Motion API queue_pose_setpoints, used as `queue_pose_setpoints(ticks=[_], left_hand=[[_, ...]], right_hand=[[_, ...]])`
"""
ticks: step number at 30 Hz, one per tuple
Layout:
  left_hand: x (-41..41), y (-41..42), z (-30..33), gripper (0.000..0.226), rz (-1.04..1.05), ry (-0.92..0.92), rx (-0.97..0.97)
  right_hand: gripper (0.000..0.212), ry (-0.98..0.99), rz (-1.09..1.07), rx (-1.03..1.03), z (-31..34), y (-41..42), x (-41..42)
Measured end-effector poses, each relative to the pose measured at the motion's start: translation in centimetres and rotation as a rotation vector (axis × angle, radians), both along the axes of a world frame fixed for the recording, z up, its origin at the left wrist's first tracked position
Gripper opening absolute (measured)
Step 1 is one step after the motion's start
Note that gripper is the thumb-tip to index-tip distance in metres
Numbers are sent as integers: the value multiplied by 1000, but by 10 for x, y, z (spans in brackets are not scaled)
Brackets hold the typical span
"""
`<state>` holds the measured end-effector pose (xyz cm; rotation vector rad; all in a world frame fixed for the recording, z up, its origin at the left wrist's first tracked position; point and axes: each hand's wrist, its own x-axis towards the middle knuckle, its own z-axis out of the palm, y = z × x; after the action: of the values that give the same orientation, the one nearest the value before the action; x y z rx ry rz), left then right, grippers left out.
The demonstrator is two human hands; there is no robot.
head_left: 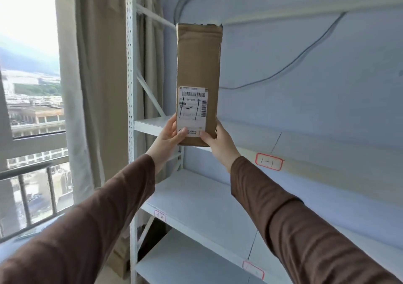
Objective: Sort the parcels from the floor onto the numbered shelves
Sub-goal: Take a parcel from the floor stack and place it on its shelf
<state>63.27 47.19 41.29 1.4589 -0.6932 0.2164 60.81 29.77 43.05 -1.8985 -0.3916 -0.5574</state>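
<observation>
parcel: tall brown cardboard box (198, 70) standing upright at frame centre, held up in front of the shelving; bottom edge sitting level with the front lip of the shelf tagged 1-1, can't tell if it's touching the board.
label: white shipping label (192, 111) facing the camera on the box's lower half, barcodes plus black marker strokes over it.
left hand: left hand (168, 136) gripping the box's lower left corner, thumb pressing on the label's bottom left, fingers wrapping behind out of sight.
right hand: right hand (219, 141) gripping the lower right corner, thumb lying across the front by the label's bottom right, fingers going round the right side.
sleeves: brown sleeves (305, 229) reaching in from both lower corners of the frame.
shelving: white metal rack (131, 87) filling centre to right, pale shelf boards showing bare surface.
tags: red-bordered tag reading 1-1 (269, 162) sitting on the shelf edge right of centre; two more red-bordered tags (160, 215) on lower shelf edges, writing too blurred to read.
left of frame: beige curtain (96, 83) hanging beside the rack, window (30, 76) at far left showing buildings outside.
wall: grey cable (305, 52) sagging across the upper right.
</observation>
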Motion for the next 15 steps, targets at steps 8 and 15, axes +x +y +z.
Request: queue_pose_setpoints(ticks=[8,15], left_hand=[[140,53,8,45,-33,54,115],[256,80,-1,42,-128,41,234]], right_hand=[[52,10,-126,-61,-5,41,128],[53,48,-314,-121,-16,62,216]])
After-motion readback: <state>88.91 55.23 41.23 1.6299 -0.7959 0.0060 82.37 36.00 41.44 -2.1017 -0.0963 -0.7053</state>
